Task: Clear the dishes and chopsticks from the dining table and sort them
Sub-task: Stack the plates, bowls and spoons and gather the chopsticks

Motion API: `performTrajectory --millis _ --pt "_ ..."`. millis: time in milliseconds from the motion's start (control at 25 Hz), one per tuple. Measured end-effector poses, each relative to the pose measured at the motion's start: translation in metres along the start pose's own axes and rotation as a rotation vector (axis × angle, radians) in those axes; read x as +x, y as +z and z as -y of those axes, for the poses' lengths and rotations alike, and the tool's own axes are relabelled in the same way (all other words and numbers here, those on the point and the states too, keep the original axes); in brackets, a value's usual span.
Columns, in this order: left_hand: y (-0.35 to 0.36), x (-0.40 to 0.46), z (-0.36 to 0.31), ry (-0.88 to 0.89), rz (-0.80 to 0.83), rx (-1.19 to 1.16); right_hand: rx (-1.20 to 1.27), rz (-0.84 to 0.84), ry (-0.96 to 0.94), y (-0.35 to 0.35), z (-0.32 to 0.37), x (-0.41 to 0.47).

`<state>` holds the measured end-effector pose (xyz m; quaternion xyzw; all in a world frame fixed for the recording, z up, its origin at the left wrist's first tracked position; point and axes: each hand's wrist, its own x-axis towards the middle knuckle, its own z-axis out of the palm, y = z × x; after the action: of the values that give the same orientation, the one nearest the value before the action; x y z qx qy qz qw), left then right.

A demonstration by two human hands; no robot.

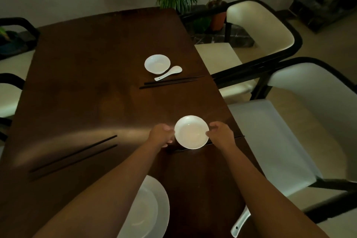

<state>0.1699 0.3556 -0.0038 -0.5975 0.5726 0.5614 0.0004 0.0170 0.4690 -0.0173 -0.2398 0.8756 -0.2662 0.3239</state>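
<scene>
On the dark wooden dining table [81, 67], at about eight o'clock from its middle, a pair of black chopsticks [74, 155] lies slanted, the two sticks just apart. Near the six o'clock edge a white plate [162, 205] shows partly under the left forearm. The left hand [161, 134] holds the nine o'clock rim of a small white bowl [191, 132], fingers curled round the edge. The right hand [221, 134] pinches the bowl's three o'clock rim between thumb and curled fingers. Dark chopsticks [238, 137] lie beneath the bowl, mostly hidden. At twelve o'clock from it, well apart, sits a second white bowl [157, 63], a white ceramic spoon [168, 75] touching its side, and another chopstick pair [170, 82] just beside. Another spoon [240, 222] peeks out under the right forearm. Cream chairs [257, 31] stand at three o'clock.
</scene>
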Motion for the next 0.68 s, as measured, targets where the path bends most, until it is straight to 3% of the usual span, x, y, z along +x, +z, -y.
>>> performTrajectory --millis 360,520,680 --pt "0.006 0.009 0.006 0.01 -0.108 -0.05 0.135 0.0 0.02 0.002 -0.003 -0.002" --pt "-0.029 -0.03 0.016 0.151 -0.132 -0.107 0.251 0.002 -0.053 0.005 0.017 -0.033" --pt "-0.078 -0.089 0.055 0.276 -0.201 -0.036 0.337 0.112 -0.133 0.02 0.038 -0.091"
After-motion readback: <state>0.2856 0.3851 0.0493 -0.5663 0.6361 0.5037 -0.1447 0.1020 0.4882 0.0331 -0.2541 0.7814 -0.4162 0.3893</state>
